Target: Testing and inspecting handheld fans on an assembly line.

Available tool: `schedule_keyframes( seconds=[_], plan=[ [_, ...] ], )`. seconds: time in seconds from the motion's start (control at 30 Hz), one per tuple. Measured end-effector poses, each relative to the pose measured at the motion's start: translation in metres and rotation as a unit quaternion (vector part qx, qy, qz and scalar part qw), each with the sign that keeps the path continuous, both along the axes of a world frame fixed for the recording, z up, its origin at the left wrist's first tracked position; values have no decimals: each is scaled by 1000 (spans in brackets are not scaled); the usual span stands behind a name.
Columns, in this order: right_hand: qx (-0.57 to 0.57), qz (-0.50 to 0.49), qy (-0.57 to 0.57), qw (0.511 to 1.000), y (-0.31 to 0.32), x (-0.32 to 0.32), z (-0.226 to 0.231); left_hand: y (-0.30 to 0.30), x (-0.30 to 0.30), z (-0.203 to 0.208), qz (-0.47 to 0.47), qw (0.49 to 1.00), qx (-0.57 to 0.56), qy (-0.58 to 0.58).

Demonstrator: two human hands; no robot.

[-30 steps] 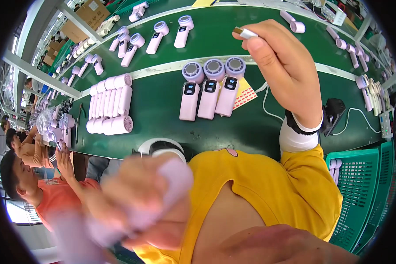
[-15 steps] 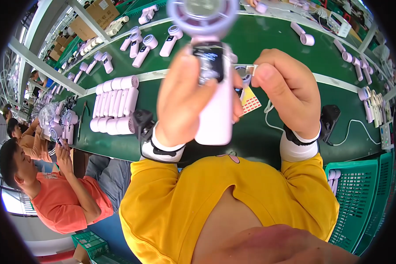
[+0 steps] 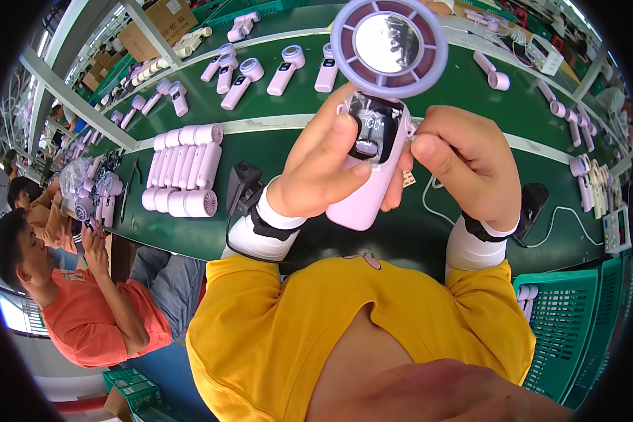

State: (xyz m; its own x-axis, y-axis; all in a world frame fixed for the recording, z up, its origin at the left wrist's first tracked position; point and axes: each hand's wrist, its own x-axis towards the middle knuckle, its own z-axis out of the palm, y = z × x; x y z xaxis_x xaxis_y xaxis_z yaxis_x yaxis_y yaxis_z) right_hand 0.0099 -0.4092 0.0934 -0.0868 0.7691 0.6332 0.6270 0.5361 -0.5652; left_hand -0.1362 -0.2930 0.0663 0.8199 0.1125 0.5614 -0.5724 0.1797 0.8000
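Note:
A lilac handheld fan (image 3: 366,198) is held up in front of me, its round head tilted a little to the right. My left hand (image 3: 315,172) is closed around its handle, with the thumb beside the dark, lit screen (image 3: 373,126). A shiny round centre shows in the fan's head. At the right side of the fan's neck, my right hand (image 3: 471,165) pinches with thumb and forefinger, touching or nearly touching it. Whatever lies in that pinch is hidden. Behind the fan, part of a label sheet with red marks (image 3: 408,180) shows.
Several lilac fans (image 3: 183,169) lie in a block to the left; others rest beyond the white rail (image 3: 260,124). Pliers (image 3: 135,176) lie left of the block. A white cable (image 3: 563,218) runs at right. A green basket (image 3: 563,281) stands lower right. A co-worker (image 3: 91,316) sits at left.
The fan has moved right and tilted, its head now clearly facing me. My right fingers, which held a small pale piece apart from it, are now at the fan's side.

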Motion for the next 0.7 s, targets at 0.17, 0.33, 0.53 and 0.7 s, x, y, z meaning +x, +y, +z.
schedule_keyframes(
  seconds=[0.17, 0.33, 0.53, 0.7],
  plan=[
    [8, -62, 24, 998, 14, -7, -6, 8, 9, -6, 215, 970, 115, -8],
    [-17, -37, 43, 998, 19, -1, -8, 5, 10, -2, 163, 986, 25, 32],
    [-52, -21, 75, 996, 16, 3, -7, 8, 11, -2, 150, 986, 78, 16],
    [-21, -41, 64, 997, 15, 1, -8, 2, 12, -7, 213, 965, 150, -16]
  ],
)
